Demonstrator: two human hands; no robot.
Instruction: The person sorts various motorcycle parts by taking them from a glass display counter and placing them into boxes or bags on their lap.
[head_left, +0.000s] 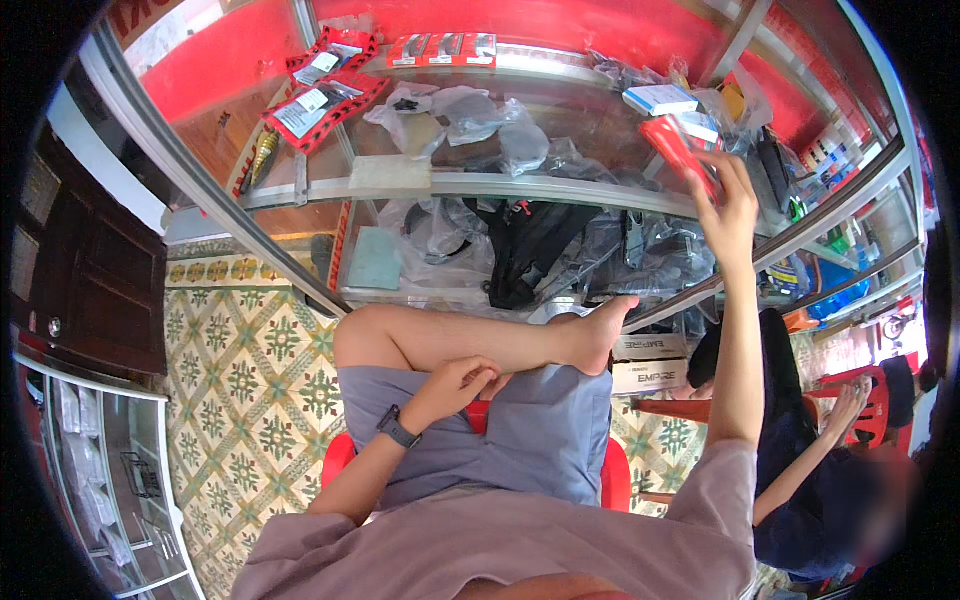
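My right hand (726, 202) reaches into the glass display case at the upper right. Its fingers and thumb grip a red packet (666, 142), which is blurred and tilted. Just behind the packet lie blue-and-white boxes (660, 99). My left hand (463, 382) rests on my lap beside my crossed shin, its fingers loosely curled and nothing visible in them. In the case's upper level, clear plastic bags (469, 112) with parts inside lie left of the red packet. Red-bordered packets (311, 112) with white labels are at the far left.
Black parts in plastic (525, 247) fill the lower shelf, behind a metal-framed edge (480, 184). Small red boxes (442, 49) line the back. Cardboard boxes (649, 375) sit right of my foot. Another person (787, 420) sits at right near a red plastic chair (874, 409). Patterned floor tiles (247, 405) lie left.
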